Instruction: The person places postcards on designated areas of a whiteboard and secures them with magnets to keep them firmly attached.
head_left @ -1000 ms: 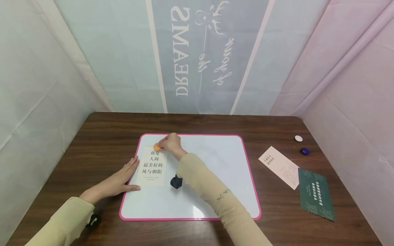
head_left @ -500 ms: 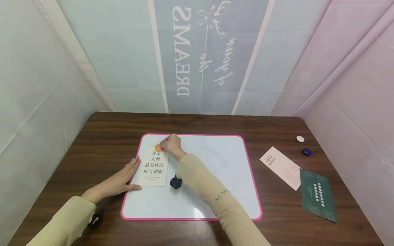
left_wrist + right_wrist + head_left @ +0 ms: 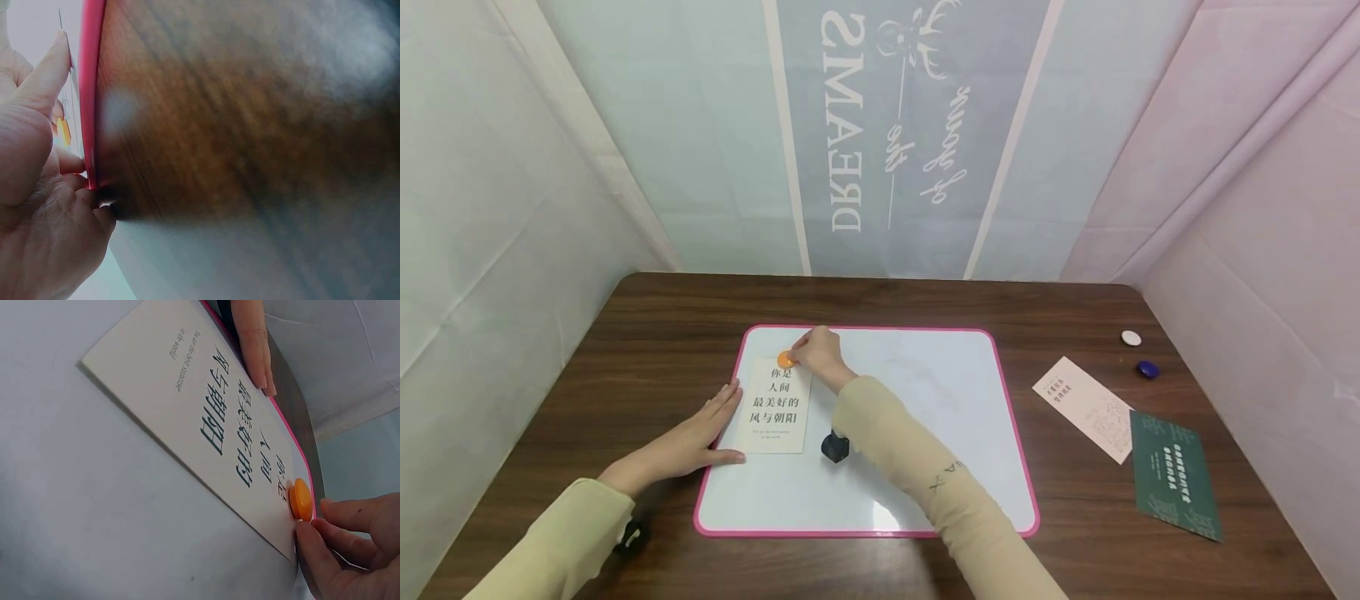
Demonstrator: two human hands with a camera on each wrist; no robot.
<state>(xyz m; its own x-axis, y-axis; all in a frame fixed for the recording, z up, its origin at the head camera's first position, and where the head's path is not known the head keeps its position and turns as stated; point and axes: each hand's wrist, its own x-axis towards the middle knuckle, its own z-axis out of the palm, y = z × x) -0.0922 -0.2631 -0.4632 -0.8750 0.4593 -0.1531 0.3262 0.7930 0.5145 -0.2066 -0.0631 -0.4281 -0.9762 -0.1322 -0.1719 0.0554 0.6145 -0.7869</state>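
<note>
R hand (image 3: 822, 357) pinches orange magnet (image 3: 301, 499) at card (image 3: 775, 435) top; L hand (image 3: 696, 429) spread, grips nthg, on board (image 3: 917, 392) edge. Sideways drag on magnet cld skew card.

I'm holding smooth, glossy plastic, the orange button (image 3: 301, 499), near the far left corner of the whiteboard (image 3: 936, 383); the paper card (image 3: 777, 410) is looking matt, the whiteboard is gleaming by its near edge, my right sleeve (image 3: 898, 437) is showing wrinkled cloth, the table (image 3: 655, 342) grained wood.
</note>
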